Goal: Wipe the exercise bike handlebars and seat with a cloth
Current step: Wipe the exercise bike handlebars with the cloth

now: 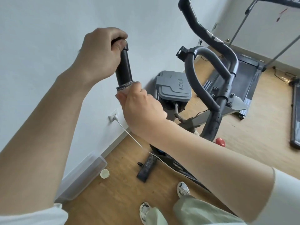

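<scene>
Exercise bike [214,117]: on a wood floor, its frame below and to the right of the working grip. The seat is not in view.

Handlebars [201,88]: the loop and far horn lie well beyond the grip. The near bar [124,67] rises between the two hands; it has a matt black foam sleeve and a hard end cap.

Left hand [100,51]: fingers curled round the bar's top end, above the cloth. Judged to be steadying the bar against the wiping pull.

Right hand [142,111]: closed round the bar just below, pressing the cloth [125,88] to the foam.

Cloth: mostly hidden in that fist. A pale fold and a dark-and-white woven edge show at the top, wrapped round the sleeve.
</scene>
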